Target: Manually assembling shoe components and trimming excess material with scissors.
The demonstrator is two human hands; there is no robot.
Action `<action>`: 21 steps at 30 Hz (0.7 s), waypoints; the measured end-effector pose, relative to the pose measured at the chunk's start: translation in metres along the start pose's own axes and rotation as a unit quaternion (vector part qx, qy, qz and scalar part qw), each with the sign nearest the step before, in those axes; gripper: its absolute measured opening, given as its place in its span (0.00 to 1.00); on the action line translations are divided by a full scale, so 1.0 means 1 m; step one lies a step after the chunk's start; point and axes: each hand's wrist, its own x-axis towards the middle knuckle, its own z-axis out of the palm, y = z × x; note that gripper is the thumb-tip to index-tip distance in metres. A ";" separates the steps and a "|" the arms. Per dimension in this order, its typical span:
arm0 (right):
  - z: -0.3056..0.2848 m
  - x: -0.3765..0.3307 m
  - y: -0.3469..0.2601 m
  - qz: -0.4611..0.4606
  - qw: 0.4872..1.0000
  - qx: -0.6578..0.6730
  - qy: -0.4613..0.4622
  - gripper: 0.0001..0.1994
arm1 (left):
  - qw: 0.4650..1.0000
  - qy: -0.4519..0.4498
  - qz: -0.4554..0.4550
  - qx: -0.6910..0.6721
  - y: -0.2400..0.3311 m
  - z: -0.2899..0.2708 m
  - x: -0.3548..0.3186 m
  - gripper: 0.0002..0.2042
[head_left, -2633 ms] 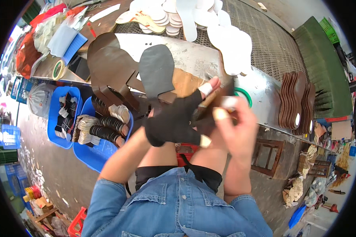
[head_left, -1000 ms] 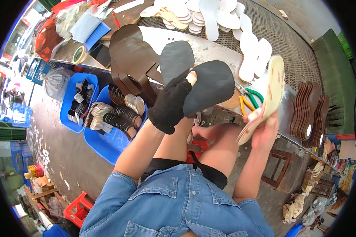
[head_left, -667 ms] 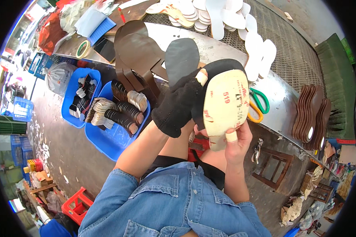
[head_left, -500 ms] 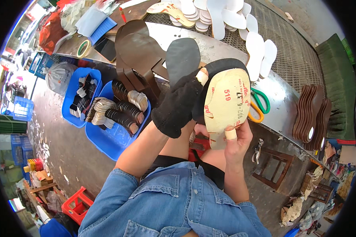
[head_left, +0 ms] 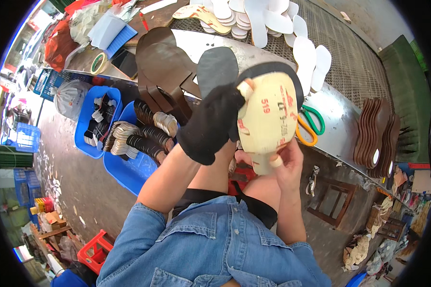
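A cream insole with red print is held up in front of me, a black sole-shaped piece lying behind it and showing along its top and right edge. My left hand, in a black glove with the wrapped thumb tip poking out, is closed on the left edge of both. Bare but for a pale cover on the thumb, my right hand grips the insole's lower right edge. Just past the pieces, a dark grey sole-shaped piece lies beside brown strapped uppers on the bench.
Green-and-orange-handled scissors rest on the metal benchtop at right. White insoles and a brown insole stack lie farther along. Blue bins with bundled soles stand on the left, near a red stool.
The insole and black piece have shifted slightly left and tilted, with both hands still on them. My left hand has turned, showing more of the glove's back.
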 end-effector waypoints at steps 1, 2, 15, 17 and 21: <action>-0.005 -0.001 0.019 -0.018 1.000 -0.011 0.000 0.14 | 1.000 0.000 0.002 0.000 -0.005 -0.001 0.007 0.17; -0.010 -0.003 0.031 -0.033 0.999 -0.021 0.001 0.13 | 0.998 0.042 0.014 -0.053 -0.010 0.000 0.014 0.19; -0.002 0.019 -0.010 0.012 0.993 0.034 0.115 0.12 | 0.907 -0.021 -0.123 -0.403 0.007 0.038 -0.003 0.20; -0.002 0.017 -0.010 0.024 0.993 0.030 0.111 0.12 | 0.903 0.002 -0.125 -0.411 0.008 0.040 -0.005 0.19; 0.004 0.017 -0.011 0.037 0.993 0.044 0.101 0.10 | 0.898 0.003 -0.119 -0.424 0.012 0.040 -0.005 0.17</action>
